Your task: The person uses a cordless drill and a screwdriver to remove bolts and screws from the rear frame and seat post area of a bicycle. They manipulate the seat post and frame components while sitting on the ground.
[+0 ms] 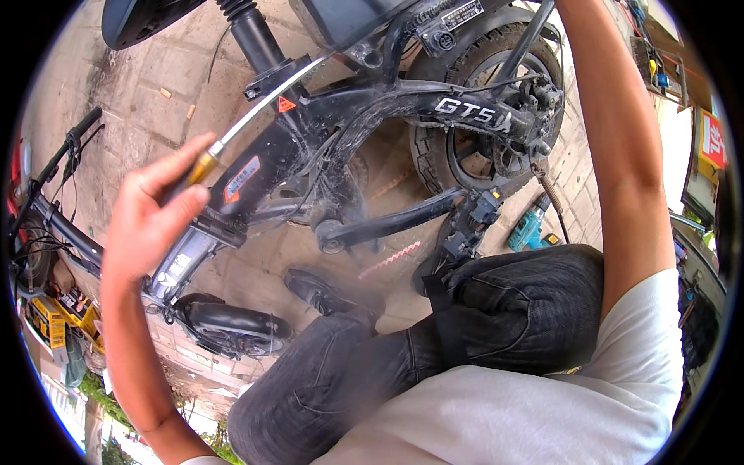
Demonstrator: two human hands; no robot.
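Note:
My left hand (pixel 151 201) is wrapped round the amber and dark handle of a long-shafted screwdriver (pixel 260 111). Its bright shaft slants up to the right across the bike, and the tip ends near the lower edge of a dark box-shaped part (pixel 349 23). Beneath it is a black electric bike frame (pixel 372 108) with a small orange warning sticker (pixel 287 104). My right forearm (pixel 608 85) reaches up past the rear wheel (pixel 428 147) and leaves the picture at the top, so my right hand is hidden from sight.
A teal power drill (pixel 528 226) lies on the paving by my right knee, close to the crank arm (pixel 399 221). The front wheel (pixel 232 322) is at lower left. Another handlebar (pixel 66 151) and yellow boxes (pixel 46 322) are at the left edge.

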